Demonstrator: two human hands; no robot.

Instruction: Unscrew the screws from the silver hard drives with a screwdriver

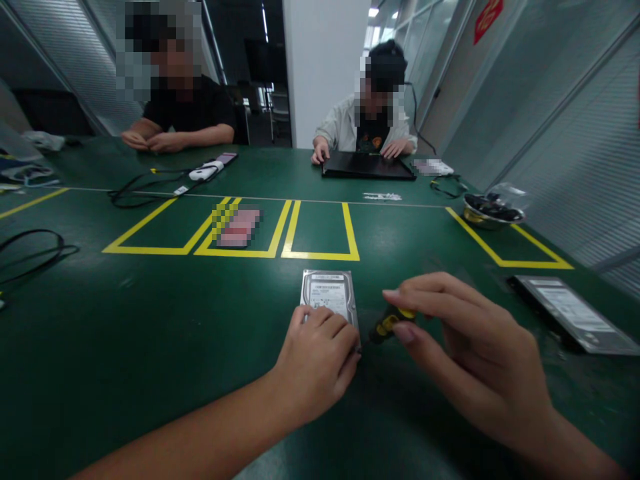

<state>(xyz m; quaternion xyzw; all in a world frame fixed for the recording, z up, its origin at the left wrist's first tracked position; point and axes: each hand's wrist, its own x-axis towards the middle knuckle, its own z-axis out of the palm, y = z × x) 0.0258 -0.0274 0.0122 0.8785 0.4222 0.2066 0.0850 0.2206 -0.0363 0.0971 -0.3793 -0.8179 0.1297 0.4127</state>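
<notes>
A silver hard drive with a white label lies on the green table, in front of the middle yellow-taped box. My left hand is wrapped over its near part, fingers bent round it, so that end is hidden. Just right of the drive, my right hand pinches a small black and yellow object between thumb and fingertips; it looks like a short screwdriver handle, slightly blurred. A larger drive lies farther right on the table.
Yellow tape boxes cross the table, one with a pink object. A metal bowl of dark items is at the right. Cables lie at the left. Two people sit opposite, one touching a black laptop-like panel.
</notes>
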